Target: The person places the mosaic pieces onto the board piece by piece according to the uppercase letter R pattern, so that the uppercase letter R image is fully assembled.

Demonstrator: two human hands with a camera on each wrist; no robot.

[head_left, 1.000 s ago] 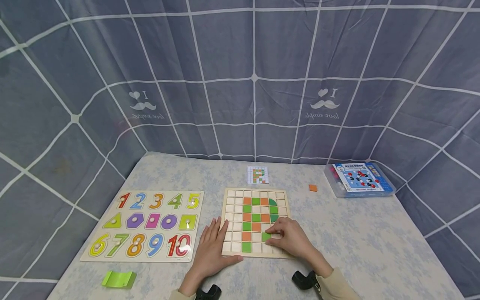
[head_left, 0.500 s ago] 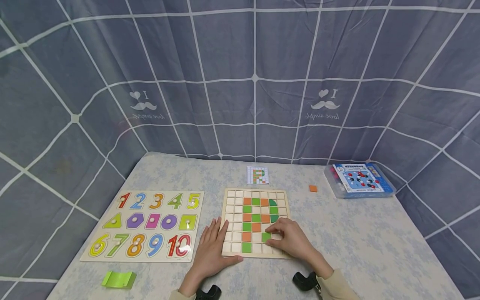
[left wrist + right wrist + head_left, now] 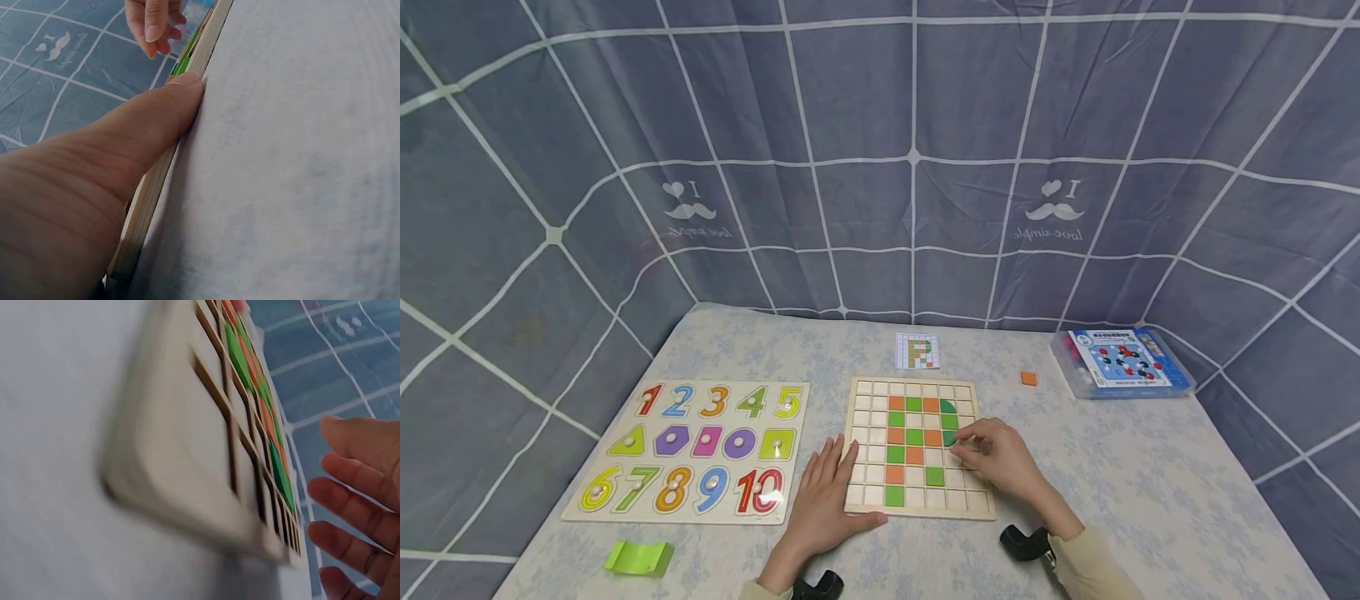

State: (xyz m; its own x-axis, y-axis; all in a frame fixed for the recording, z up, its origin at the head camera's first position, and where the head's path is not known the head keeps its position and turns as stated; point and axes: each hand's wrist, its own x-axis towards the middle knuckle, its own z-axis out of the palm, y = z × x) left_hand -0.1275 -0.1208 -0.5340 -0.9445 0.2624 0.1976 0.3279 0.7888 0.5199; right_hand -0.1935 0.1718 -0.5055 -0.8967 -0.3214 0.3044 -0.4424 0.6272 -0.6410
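Note:
A wooden grid board (image 3: 914, 497) lies on the table, with orange and green tiles set in several of its cells. My left hand (image 3: 827, 500) rests against the board, its fingers along the left side and its thumb (image 3: 153, 115) touching the front edge. Over the board's right side, my right hand (image 3: 1000, 454) hovers with loosely bent fingers and holds nothing; the right wrist view shows these fingers (image 3: 350, 500) apart from the board. A green square tile (image 3: 935, 477) sits in a lower cell, left of that hand. Behind the board lies a small pattern card (image 3: 917, 351).
On the left is a number and shape puzzle board (image 3: 685, 458), with a green curved block (image 3: 638, 558) in front of it. A loose orange tile (image 3: 1028, 379) lies right of the grid board. A clear plastic box (image 3: 1120, 364) stands at the back right.
My right hand has let go of the green square tile, which stays in its cell, and has moved up and to the right. My left hand has not moved.

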